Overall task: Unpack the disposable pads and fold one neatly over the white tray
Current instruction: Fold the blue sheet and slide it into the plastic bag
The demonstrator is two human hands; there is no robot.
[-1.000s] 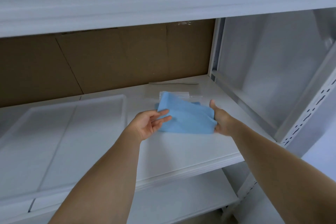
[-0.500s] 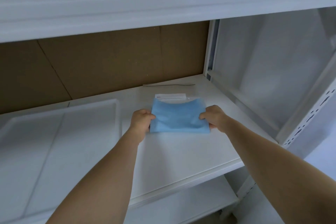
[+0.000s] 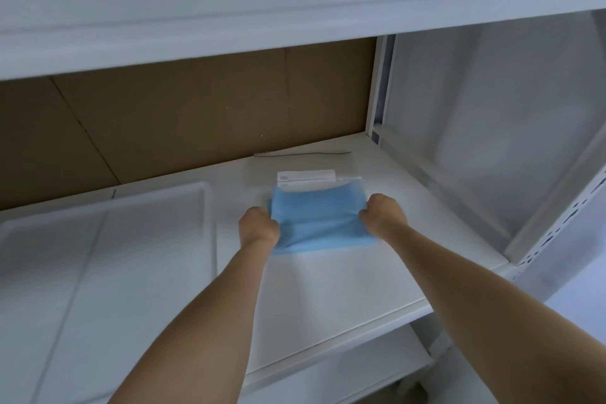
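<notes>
The shelf (image 3: 328, 289) carries the white tray (image 3: 108, 239) at left; just right of it both grips, left hand (image 3: 259, 228) and right hand (image 3: 382, 216), clench the folded blue pad (image 3: 321, 223); uneven pulling could crumple it

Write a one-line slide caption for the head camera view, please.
Both hands, left and right, grip a folded blue pad beside the white tray.
</notes>
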